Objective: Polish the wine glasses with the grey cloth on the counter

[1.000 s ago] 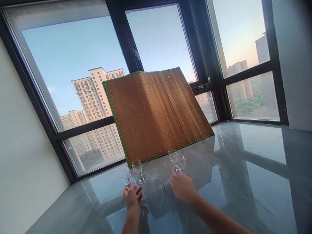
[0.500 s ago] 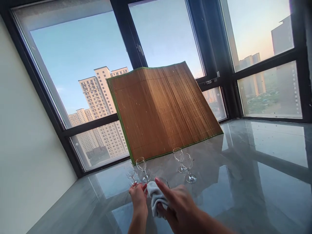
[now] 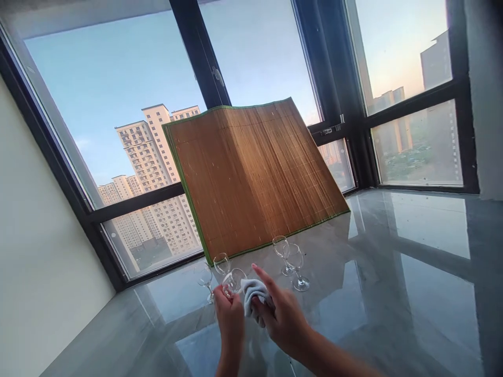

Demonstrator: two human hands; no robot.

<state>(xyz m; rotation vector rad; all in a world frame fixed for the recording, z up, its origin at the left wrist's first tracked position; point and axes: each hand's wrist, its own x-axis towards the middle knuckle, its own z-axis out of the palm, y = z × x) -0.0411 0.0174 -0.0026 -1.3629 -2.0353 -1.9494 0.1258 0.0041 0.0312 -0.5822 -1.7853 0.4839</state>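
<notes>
My left hand is closed round a small clear wine glass and holds it up off the glossy grey surface. My right hand grips a white cloth right beside that glass, with the forefinger stretched out over the cloth. Two more wine glasses stand just behind my left hand. Another pair of wine glasses stands to the right, beyond my right hand.
A brown bamboo mat with a green edge leans against the black-framed windows behind the glasses. A white wall runs along the left. The shiny surface stretches away to the right as far as the window corner.
My right hand picked up the white cloth and brought it to the middle. My left hand lifted a glass from the surface up to the cloth.
</notes>
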